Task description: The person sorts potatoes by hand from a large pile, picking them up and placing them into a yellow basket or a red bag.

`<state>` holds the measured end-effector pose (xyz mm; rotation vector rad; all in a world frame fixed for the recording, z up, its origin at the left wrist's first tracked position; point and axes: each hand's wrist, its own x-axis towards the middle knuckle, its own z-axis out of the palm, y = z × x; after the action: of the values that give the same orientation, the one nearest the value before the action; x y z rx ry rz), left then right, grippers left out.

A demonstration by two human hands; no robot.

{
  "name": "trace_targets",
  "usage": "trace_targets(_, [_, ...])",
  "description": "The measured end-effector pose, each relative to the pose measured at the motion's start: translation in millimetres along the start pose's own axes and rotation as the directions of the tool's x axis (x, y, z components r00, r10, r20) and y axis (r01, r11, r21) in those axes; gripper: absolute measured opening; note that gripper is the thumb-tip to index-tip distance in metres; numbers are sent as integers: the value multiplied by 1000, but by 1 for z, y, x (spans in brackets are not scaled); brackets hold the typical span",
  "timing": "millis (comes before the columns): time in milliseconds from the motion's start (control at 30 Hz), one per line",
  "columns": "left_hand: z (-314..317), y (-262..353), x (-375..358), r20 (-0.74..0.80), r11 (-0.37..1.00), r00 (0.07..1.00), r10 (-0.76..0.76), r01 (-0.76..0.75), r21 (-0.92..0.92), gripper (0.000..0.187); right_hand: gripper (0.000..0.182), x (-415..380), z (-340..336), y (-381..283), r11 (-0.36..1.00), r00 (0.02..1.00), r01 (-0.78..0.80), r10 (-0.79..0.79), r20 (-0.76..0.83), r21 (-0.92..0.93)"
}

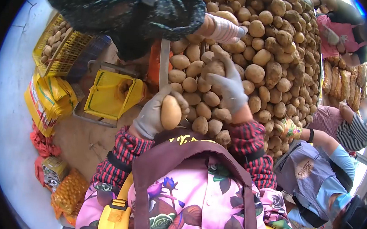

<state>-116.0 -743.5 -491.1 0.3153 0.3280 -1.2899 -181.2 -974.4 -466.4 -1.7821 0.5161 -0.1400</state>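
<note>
Left hand (pixel 148 115), gloved, is closed on a pale potato (pixel 171 112), one face exposed. Judged firm, fairly light, slightly slippery, bruisable if dropped; best held round its middle. Long axis runs away from the wearer's chest; both ends blunt, no clear tip. Farther out and right of this grip, right hand (pixel 233 86) has fingers about a browner potato (pixel 214 68) at the heap (pixel 261 57); cannot tell whether clamped.
</note>
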Motion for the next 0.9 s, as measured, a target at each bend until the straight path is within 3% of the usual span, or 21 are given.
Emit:
trace_targets(33, [16, 0, 3, -128, 992, 991, -50, 63, 107, 47, 80, -9, -5, -10, 845, 992, -128, 108, 68, 520])
trace_targets(67, [17, -3, 8, 15, 990, 992, -126, 125, 65, 47, 86, -22, -6, -33, 855, 994, -111, 100, 49, 507])
trace_targets(100, [22, -5, 14, 13, 987, 989, -149, 148, 70, 47, 87, -34, -13, -41, 865, 995, -93, 57, 86, 493])
trace_targets(167, [34, -9, 28, 3, 828, 997, -83, 68, 556, 44, 89, -51, -17, -39, 943, 988, -9, -41, 145, 332])
trace_targets(200, [28, -20, 42, -100, 842, 993, -57, 102, 530, 44, 91, -59, -16, -42, 964, 987, 13, -55, 154, 264])
trace_targets(233, [30, -23, 43, -96, 837, 993, -67, 108, 537, 44, 93, -65, -19, -46, 969, 990, 20, -54, 130, 246])
trace_targets(300, [76, -13, 34, 61, 883, 935, -350, 308, 353, 46, 92, -76, -26, -48, 960, 989, 36, -74, 128, 278])
trace_targets(333, [72, -14, 35, 65, 853, 945, -320, 258, 453, 53, 92, -77, -27, -46, 959, 991, 43, -77, 113, 279])
trace_targets(367, [72, -17, 35, 65, 846, 941, -333, 267, 462, 53, 84, -79, -26, -43, 906, 994, 51, -88, 70, 420])
trace_targets(400, [72, -20, 34, 108, 802, 949, -296, 186, 568, 58, 77, -82, -25, -40, 832, 995, 65, -93, 23, 551])
trace_targets(433, [73, -22, 35, 156, 744, 952, -264, 98, 661, 63, 77, -85, -24, -40, 830, 996, 73, -91, 5, 552])
trace_targets(500, [72, -23, 36, 196, 712, 922, -333, 110, 694, 72, 58, -89, -19, -40, 884, 996, -81, 58, 64, 461])
trace_targets(533, [69, -27, 35, 177, 754, 928, -329, 146, 641, 75, 42, -90, -11, -40, 903, 999, 17, 2, -45, 429])
trace_targets(567, [67, -29, 33, 156, 792, 933, -325, 178, 584, 78, 42, -89, -12, -30, 902, 999, 17, 4, -47, 432])
trace_targets(633, [69, -35, 25, 191, 817, 866, -462, 331, 472, 79, 37, -86, -15, -4, 563, 992, -116, 108, 67, 818])
trace_targets(667, [74, -36, 25, 201, 825, 877, -437, 301, 479, 77, 36, -86, -15, -14, 612, 969, -182, 246, 33, 769])
trace_targets(700, [78, -37, 25, 211, 834, 889, -408, 268, 482, 75, 36, -85, -17, -17, 612, 968, -183, 247, 34, 770])
trace_targets(767, [71, -27, 30, 170, 798, 923, -346, 194, 571, 74, 38, -80, -22, -20, 890, 931, 37, 134, -338, 454])
trace_targets(800, [69, -23, 33, 136, 748, 952, -272, 121, 653, 74, 40, -82, -31, -23, 825, 940, 88, 117, -321, 559])
trace_targets(833, [70, -22, 35, 138, 748, 953, -271, 118, 654, 74, 47, -88, -38, -22, 852, 974, 79, 44, -221, 518])
trace_targets(900, [70, -26, 36, 114, 597, 981, -155, 1, 802, 70, 43, -96, -35, -37, 919, 985, -145, 168, -32, 367])
